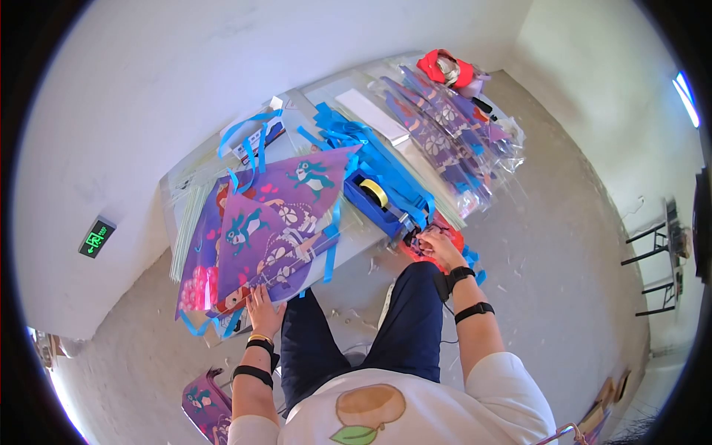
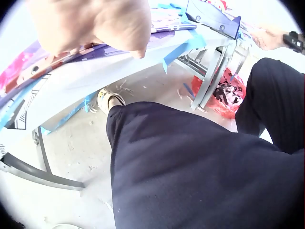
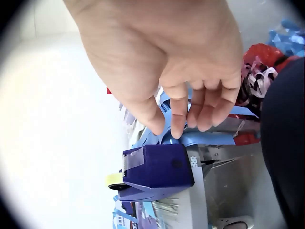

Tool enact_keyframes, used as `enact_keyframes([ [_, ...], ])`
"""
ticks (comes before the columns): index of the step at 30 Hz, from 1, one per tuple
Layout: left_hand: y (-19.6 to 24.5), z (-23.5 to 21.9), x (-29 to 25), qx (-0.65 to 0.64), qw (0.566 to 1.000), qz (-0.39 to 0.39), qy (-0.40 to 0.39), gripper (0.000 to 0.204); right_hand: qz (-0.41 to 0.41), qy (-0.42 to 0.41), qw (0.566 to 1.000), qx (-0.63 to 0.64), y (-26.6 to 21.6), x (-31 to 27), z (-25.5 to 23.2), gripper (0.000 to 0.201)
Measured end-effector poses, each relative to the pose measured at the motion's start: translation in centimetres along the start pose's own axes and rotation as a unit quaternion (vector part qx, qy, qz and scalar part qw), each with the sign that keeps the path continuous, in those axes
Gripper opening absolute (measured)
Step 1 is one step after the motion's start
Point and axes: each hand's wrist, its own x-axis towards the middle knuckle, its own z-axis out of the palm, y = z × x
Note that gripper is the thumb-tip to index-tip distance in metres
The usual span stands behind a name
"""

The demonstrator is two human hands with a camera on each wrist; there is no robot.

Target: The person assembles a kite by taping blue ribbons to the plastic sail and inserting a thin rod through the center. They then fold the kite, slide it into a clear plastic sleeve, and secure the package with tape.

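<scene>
A purple triangular kite (image 1: 278,200) printed with cartoon figures lies along the near left of the table, over another printed piece. My left hand (image 1: 265,311) rests on its near edge with fingers extended; in the left wrist view the hand (image 2: 93,24) overlaps that edge. My right hand (image 1: 439,248) is by the table's near right corner, close to the blue tape dispenser (image 1: 382,220) with a yellow roll. In the right wrist view, its thumb and loosely bent fingers (image 3: 177,117) stand just above blue ribbon (image 3: 207,138), with a gap between thumb and forefinger.
Long blue ribbons (image 1: 386,167) lie across the table's middle. Plastic-wrapped printed pieces (image 1: 445,126) and a red cap (image 1: 460,70) are at the far right. Thin white rods (image 1: 190,230) lie at the left. A red bag (image 2: 224,110) of scraps stands beside the table leg (image 2: 212,78).
</scene>
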Motion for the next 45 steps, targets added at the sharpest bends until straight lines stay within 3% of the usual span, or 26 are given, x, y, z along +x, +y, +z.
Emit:
enact_keyframes([
  [4, -0.3, 0.1, -0.1, 0.005, 1.0, 0.015, 0.009, 0.089, -0.032, -0.035, 0.998, 0.049, 0.1, 1.8, 1.0, 0.029],
  [6, -0.4, 0.0, -0.1, 0.004, 1.0, 0.015, 0.009, 0.088, -0.028, 0.004, 0.999, 0.031, 0.3, 3.2, 1.7, 0.028],
  [7, -0.4, -0.1, -0.1, 0.001, 1.0, 0.016, 0.008, 0.087, -0.057, 0.061, 0.996, -0.036, 0.6, 4.0, 1.9, 0.024],
  [9, -0.3, -0.2, 0.0, -0.001, 1.0, 0.022, 0.01, 0.086, -0.156, 0.163, 0.962, -0.152, 1.9, 5.2, 2.8, 0.019],
  [10, -0.5, -0.3, -0.2, -0.001, 0.999, 0.03, 0.011, 0.085, -0.24, 0.19, 0.933, -0.189, 2.1, 4.5, 3.8, 0.018],
  [11, -0.4, -0.7, -0.4, -0.006, 1.0, 0.028, 0.012, 0.085, -0.271, 0.247, 0.889, -0.275, 3.4, 5.8, 3.7, 0.018],
  [13, -0.2, -1.2, -0.4, -0.005, 1.0, 0.02, 0.012, 0.084, -0.28, 0.294, 0.876, -0.262, 5.1, 7.5, 4.3, 0.022],
  [15, -0.2, -1.0, -0.5, -0.002, 1.0, 0.017, 0.016, 0.084, -0.262, 0.357, 0.849, -0.288, 4.2, 5.9, 6.5, 0.023],
  [18, -0.5, -0.6, -0.4, -0.004, 0.999, 0.015, 0.031, 0.085, -0.274, 0.389, 0.818, -0.322, 2.0, 4.0, 8.1, 0.023],
  [20, -0.7, -0.2, -0.9, -0.012, 0.999, 0.017, 0.039, 0.085, -0.268, 0.399, 0.79, -0.381, 3.6, 5.1, 5.5, 0.026],
  [22, -0.6, -0.4, -0.6, -0.012, 0.999, 0.019, 0.034, 0.085, -0.195, 0.35, 0.856, -0.328, 3.4, 2.7, 5.0, 0.029],
  [24, -0.9, -0.3, -0.8, -0.015, 0.999, 0.022, 0.038, 0.087, -0.241, 0.204, 0.891, -0.325, 6.6, 3.8, 5.5, 0.024],
  [26, -1.0, 0.0, -0.9, -0.012, 0.998, 0.033, 0.06, 0.087, -0.172, 0.075, 0.949, -0.253, 6.9, -0.3, 13.4, 0.022],
  [27, -0.9, 0.1, -1.0, -0.016, 0.998, 0.032, 0.057, 0.087, -0.065, -0.009, 0.974, -0.217, 5.3, -3.3, 18.0, 0.023],
  [28, -0.9, 0.0, -0.9, -0.017, 0.998, 0.029, 0.052, 0.088, -0.03, -0.145, 0.975, -0.163, 6.2, -3.5, 20.8, 0.024],
  [30, -0.7, 0.1, -0.8, -0.019, 0.998, 0.02, 0.047, 0.088, 0.059, -0.29, 0.955, -0.038, 7.9, -4.1, 26.7, 0.029],
  [32, -0.5, 0.6, -0.9, 0.001, 0.999, 0.012, 0.043, 0.09, 0.158, -0.32, 0.934, 0.034, 7.1, -5.7, 32.0, 0.034],
  [35, -0.4, 1.2, -1.0, 0.016, 0.999, 0.004, 0.042, 0.092, 0.223, -0.346, 0.906, 0.1, 9.7, -3.6, 35.0, 0.036],
  [45, -0.4, 1.0, -1.0, 0.016, 0.999, 0.008, 0.038, 0.095, 0.286, -0.324, 0.887, 0.162, 11.6, -1.1, 36.3, 0.035],
])
